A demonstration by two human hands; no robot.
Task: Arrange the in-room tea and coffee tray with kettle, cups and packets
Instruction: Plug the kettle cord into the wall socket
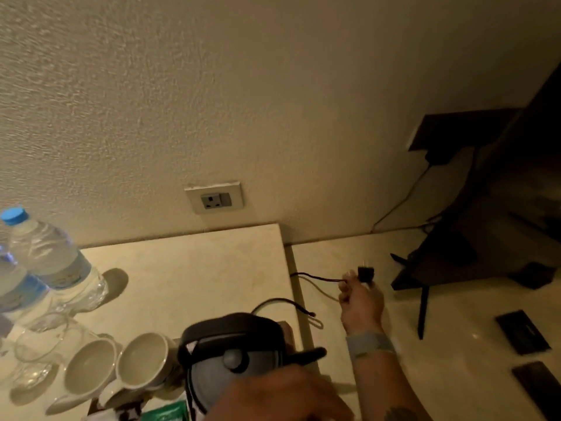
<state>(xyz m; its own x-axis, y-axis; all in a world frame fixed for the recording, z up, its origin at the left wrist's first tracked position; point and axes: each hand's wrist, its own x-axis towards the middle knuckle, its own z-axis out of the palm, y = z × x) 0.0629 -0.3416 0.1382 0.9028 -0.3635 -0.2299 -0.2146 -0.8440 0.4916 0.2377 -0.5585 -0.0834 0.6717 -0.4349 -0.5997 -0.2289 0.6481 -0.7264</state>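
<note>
Kettle (233, 357), dark with a grey lid knob, stands at the near right corner of the pale worktop (188, 278), its black cord (285, 303) looping off the right edge. The right hand (361, 294) reaches out past that edge, over the lower surface beside it, and its grip is clenched on the black plug (365, 273), pinching it with the prongs pointing up; a light wristband (372, 344) circles the wrist. The left hand (282, 396) sits blurred at the bottom of the view, just in front of the kettle; whether its grip is released or holding anything cannot be told. Two white cups (145, 364) lie tipped on their sides just left of the kettle, with clear glasses (39, 350) further left. Two water bottles (51, 253) with blue caps stand near the left edge. A green packet (165, 413) shows at the near edge. A wall socket (215, 198) sits above the far edge.
</note>
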